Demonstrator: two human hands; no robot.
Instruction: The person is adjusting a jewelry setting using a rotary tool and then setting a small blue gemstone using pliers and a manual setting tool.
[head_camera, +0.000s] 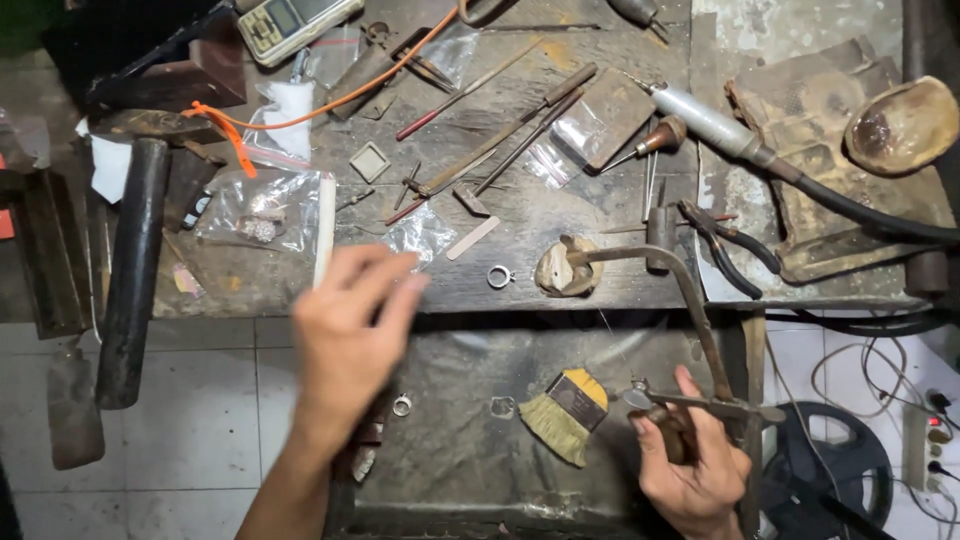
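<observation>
Your right hand closed its grip around the wooden handle of a jeweller's saw frame, fingers curled shut on it and thumb raised beside the clamp, while the frame's metal arc rose to the bench edge and ended against a worn wooden peg. Your left hand hovered, blurred, at the bench's front edge, its fingers loosely extended and close together, holding nothing that could be seen, just beside a small clear plastic bag. A small metal ring lay on the bench between that hand and the peg. Below, on the lower tray, another ring sat near your left wrist, and a yellow-bristled brush lay just left of your right hand. Black-handled pliers rested to the right of the peg.
</observation>
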